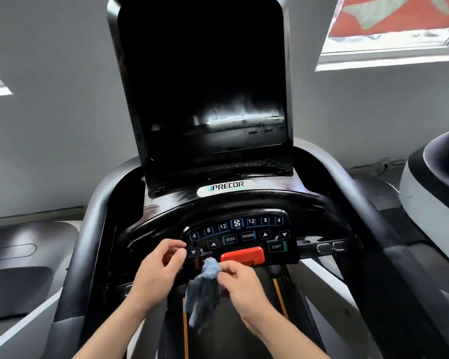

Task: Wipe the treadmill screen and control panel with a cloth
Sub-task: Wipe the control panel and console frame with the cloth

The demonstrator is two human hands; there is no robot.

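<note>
Two bare hands low before the control panel (pixel 240 237), under the dark screen (pixel 205 81). Right hand (pixel 240 286) pinched shut on a crumpled blue cloth (pixel 205 283) dangling below the red stop button (pixel 242 254). Left hand (pixel 157 268) half-curled, empty, fingertips (pixel 179 248) perhaps brushing the panel's left edge.

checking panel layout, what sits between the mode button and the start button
In the head view, the PROGRAM button and the speed up arrow button lie between the MODE button and the START button.
</note>
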